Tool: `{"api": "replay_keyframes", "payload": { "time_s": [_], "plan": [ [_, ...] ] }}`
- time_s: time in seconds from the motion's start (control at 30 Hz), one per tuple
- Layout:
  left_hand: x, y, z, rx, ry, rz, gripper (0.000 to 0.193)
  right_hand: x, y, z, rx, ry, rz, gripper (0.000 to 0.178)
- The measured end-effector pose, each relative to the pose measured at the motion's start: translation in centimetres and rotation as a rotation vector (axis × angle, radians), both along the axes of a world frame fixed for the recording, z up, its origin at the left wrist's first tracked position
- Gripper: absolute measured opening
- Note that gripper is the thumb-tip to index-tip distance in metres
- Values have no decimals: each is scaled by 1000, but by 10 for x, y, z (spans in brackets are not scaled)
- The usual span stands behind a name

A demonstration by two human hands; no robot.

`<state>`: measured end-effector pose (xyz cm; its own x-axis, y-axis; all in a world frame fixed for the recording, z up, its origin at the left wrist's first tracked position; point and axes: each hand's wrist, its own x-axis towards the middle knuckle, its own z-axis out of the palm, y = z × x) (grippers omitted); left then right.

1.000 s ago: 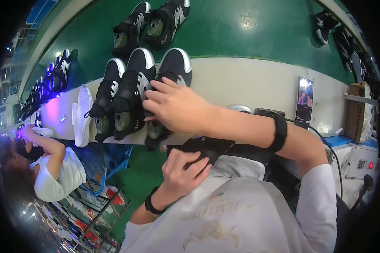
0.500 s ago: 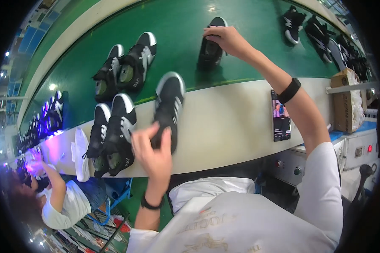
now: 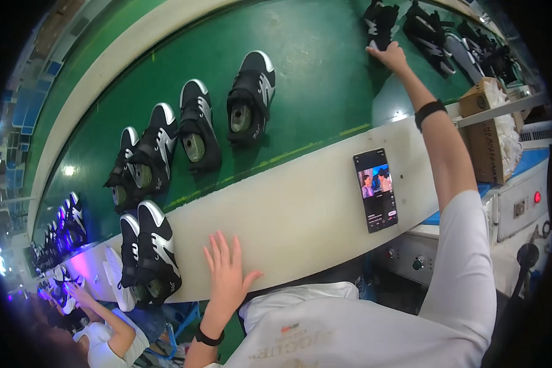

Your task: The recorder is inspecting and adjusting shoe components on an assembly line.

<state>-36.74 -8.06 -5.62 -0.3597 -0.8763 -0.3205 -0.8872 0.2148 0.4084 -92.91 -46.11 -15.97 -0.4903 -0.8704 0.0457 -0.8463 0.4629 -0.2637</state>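
Note:
My left hand (image 3: 226, 273) lies on the pale work ledge (image 3: 288, 224) with its fingers spread, holding nothing. Reaching far out to the right, my right hand (image 3: 391, 58) has its fingers at the white toe of a black sneaker (image 3: 380, 24) and seems to grip it; part of the fingers is hidden. Two black, grey and white sneakers stand apart on the green surface, one sneaker (image 3: 196, 122) left of the other sneaker (image 3: 251, 95). A tight pair of like sneakers (image 3: 156, 144) is to their left. Another pair (image 3: 153, 242) stands on the ledge left of my left hand.
A phone (image 3: 375, 191) with a lit screen lies on the ledge. More dark shoes (image 3: 432, 34) are at the far right, above a cardboard box (image 3: 481, 138) and a machine with a red light (image 3: 536, 197). At lower left, another person (image 3: 107, 331) handles shoes beside a row of sneakers (image 3: 73, 218).
Both hands have let go of the sneakers they were on, which now stand on the green surface. My right hand has moved right to another sneaker; my left hand has opened over the ledge.

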Motion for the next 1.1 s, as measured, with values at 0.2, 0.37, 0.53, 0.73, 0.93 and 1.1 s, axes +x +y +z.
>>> {"api": "replay_keyframes", "payload": {
  "time_s": [0.2, 0.37, 0.53, 0.73, 0.93, 1.1],
  "plan": [
    [6, 13, -16, 72, -38, -32, 101, -7, -11, -18, -51, -194, 58, 93],
    [3, 10, -13, 76, -10, -23, 100, 21, 66, -9, 55, -289, 333, 72],
    [2, 10, -14, 43, -1, -36, 98, 94, 73, 9, -283, -375, 281, 53],
    [5, 8, -14, -8, 28, -24, 91, 146, 118, 71, 171, -766, 373, 63],
    [6, 4, -1, 16, 570, 368, 61, 201, 238, 134, 436, -876, 803, 69],
    [14, 9, 11, 170, 989, 624, 46, 285, 295, 125, 382, -526, 1419, 79]
  ]
}}
